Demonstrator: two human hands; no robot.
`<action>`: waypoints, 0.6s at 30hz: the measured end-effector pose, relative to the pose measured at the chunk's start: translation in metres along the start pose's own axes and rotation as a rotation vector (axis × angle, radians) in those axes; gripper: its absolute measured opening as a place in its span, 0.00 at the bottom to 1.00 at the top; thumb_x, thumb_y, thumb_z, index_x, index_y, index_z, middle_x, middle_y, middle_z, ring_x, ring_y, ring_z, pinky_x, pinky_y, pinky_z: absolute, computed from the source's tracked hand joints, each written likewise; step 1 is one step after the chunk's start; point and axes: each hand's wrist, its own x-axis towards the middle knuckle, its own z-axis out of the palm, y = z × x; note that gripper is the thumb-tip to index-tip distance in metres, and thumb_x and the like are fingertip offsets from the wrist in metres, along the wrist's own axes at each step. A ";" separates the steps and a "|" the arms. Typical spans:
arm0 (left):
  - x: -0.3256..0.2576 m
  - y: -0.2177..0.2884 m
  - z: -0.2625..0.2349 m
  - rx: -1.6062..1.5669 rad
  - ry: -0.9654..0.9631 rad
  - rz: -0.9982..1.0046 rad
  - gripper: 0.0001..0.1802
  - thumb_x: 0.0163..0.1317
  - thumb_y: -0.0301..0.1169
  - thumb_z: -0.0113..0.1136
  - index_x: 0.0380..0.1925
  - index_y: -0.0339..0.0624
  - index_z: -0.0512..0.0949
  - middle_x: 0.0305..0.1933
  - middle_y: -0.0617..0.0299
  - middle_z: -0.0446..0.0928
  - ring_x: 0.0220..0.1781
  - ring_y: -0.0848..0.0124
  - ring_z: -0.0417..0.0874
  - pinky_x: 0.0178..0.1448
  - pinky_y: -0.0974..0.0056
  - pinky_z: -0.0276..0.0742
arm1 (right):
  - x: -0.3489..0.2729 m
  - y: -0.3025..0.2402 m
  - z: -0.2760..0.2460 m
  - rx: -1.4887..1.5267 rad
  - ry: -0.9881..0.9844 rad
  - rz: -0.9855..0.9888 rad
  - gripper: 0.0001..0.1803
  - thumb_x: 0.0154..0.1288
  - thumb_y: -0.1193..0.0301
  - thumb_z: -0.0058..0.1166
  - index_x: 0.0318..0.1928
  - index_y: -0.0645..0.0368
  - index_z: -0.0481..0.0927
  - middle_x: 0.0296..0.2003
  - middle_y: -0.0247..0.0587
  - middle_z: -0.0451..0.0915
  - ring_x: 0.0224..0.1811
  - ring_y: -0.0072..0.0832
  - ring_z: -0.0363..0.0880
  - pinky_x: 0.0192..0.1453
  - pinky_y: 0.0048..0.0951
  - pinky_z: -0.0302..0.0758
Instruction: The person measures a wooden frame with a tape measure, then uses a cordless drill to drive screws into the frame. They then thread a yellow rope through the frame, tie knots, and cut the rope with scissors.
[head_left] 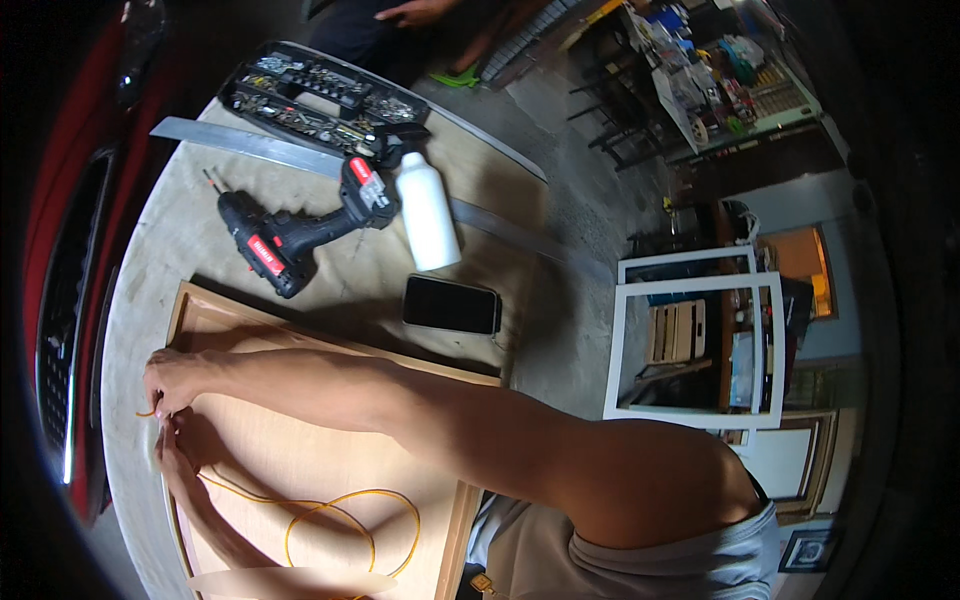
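Observation:
A thin yellow-orange cord [262,499] lies in loose loops across a framed wooden panel [330,440] with a raised rim. Its short free end pokes out past my right hand [172,378], whose bent fingers pinch the cord at the panel's far left edge. Just below, almost touching it, my left hand [172,447] has its fingertips closed at the same spot, with the cord trailing from beside its wrist. The hands partly hide the gripped stretch of cord. My right arm reaches across the panel.
Beyond the panel, the covered table [150,275] holds a black-and-red cordless drill [290,225], a white bottle [427,215], a phone [451,305], a metal strip [250,146] and a hardware case [320,100]. White frames [697,420] stand right; a red car [60,200] is left. Another person's hand [418,12] shows above.

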 end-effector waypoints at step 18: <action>0.007 0.004 -0.017 1.036 0.196 1.068 0.07 0.59 0.25 0.58 0.37 0.38 0.80 0.26 0.52 0.79 0.20 0.58 0.77 0.24 0.58 0.70 | 0.020 0.017 0.017 -0.053 0.077 0.044 0.09 0.43 0.65 0.66 0.26 0.55 0.87 0.21 0.41 0.82 0.24 0.34 0.81 0.33 0.35 0.74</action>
